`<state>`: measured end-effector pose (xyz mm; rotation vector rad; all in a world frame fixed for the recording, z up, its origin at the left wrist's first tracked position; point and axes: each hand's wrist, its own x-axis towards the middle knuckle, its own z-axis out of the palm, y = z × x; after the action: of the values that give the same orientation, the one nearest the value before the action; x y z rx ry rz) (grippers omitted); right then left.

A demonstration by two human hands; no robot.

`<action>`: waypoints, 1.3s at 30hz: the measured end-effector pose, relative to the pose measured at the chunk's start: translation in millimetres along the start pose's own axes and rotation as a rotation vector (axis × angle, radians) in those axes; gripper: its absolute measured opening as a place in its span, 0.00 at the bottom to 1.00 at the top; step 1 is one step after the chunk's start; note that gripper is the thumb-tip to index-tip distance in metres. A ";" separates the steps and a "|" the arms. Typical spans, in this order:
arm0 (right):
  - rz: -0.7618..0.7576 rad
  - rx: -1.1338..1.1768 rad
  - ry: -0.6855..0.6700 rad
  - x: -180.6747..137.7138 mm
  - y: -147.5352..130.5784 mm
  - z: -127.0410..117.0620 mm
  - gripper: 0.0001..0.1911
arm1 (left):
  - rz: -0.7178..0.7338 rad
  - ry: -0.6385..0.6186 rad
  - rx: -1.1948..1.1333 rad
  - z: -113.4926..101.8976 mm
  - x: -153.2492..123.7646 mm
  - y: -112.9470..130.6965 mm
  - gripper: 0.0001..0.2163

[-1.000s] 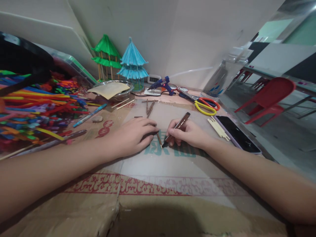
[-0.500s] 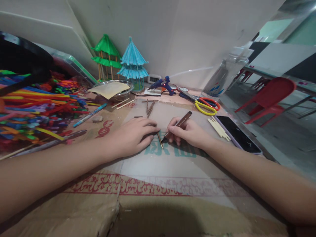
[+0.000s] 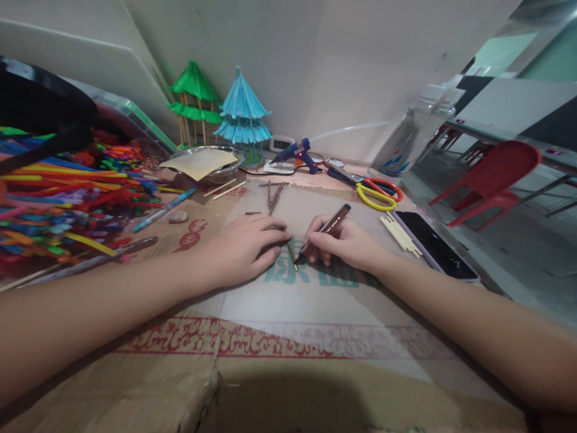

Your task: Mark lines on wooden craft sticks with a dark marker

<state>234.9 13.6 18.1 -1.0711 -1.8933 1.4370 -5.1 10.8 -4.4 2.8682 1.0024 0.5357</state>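
Note:
My right hand (image 3: pixel 338 240) grips a brown marker (image 3: pixel 334 222) like a pen, its dark tip touching a thin wooden stick (image 3: pixel 293 255) near the stick's lower end. Most of that stick is coloured brown, while the end nearest me is pale. Fingers of my left hand (image 3: pixel 252 246) press down on the stick's upper end and hide part of it. Just beyond my left hand lie several brown sticks (image 3: pixel 274 198). To the right of my right hand, several pale sticks (image 3: pixel 400 234) lie side by side. A translucent sheet (image 3: pixel 288 313) is under both hands.
Colourful pipe cleaners (image 3: pixel 58 204) pile up at left. Behind stand a green pagoda model (image 3: pixel 193 90), a blue one (image 3: pixel 243 108), a metal bowl (image 3: pixel 234 159) and a blue glue gun (image 3: pixel 302 156). Scissors (image 3: pixel 378 195), a phone (image 3: pixel 435 243) and a clear container (image 3: pixel 401 141) are at right.
Both hands stay in nearly the same place. The marker tip has shifted only very slightly along the stick.

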 end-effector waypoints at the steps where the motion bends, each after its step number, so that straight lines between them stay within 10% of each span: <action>1: 0.001 0.002 0.004 0.3 0.0 0.3 0.13 | 0.002 0.000 0.003 0.0 0.1 0.0 0.18; 39: -0.017 0.012 -0.057 -0.8 -1.6 0.2 0.15 | 0.007 -0.001 0.013 2.1 0.2 -1.2 0.18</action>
<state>234.8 12.6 19.6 -1.0163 -1.9262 1.4827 -4.9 12.0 -6.5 2.8844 0.9998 0.5301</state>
